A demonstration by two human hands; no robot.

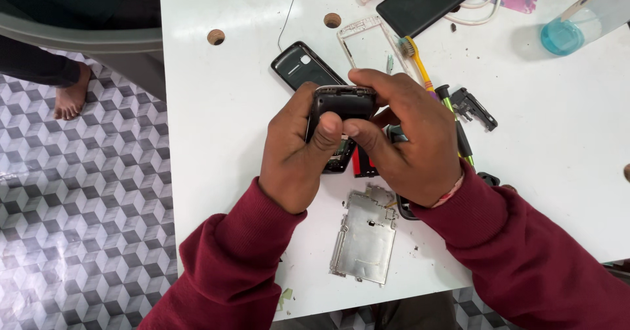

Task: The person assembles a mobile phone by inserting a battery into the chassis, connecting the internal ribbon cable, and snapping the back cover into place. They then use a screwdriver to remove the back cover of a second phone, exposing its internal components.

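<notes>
Clamped from both sides: small dark phone body (pixel 341 103) held upright above the white table (pixel 223 140), near the middle of the view. Left hand (pixel 295 149) wrapped around its left edge, thumb pressed flat on the front face. Right hand (pixel 410 140) closed over the top and right edge, thumb tip meeting the left thumb on the face. Both sleeves maroon.

Just beyond the phone body at 11 o'clock: black back cover (pixel 300 67), lying flat, partly hidden by the left hand. At 12 o'clock: thin white frame (pixel 367 35). At 1 o'clock: toothbrush (pixel 415 58) with yellow handle, bristles beside the frame. Further out at 1 o'clock: black smartphone (pixel 426 0), face down near the table's far edge. At 2 o'clock, well apart: clear bottle with blue liquid (pixel 577 25), lying tilted. At 3 o'clock: small black plastic part (pixel 474 107) and a green-and-black tool (pixel 456 123) running under the right hand. At 6 o'clock, near the table's front edge: silver metal plate (pixel 366 235). Red-and-black piece (pixel 363 165) peeking out below the hands. Patterned tile floor (pixel 79 218) at 9 o'clock.
</notes>
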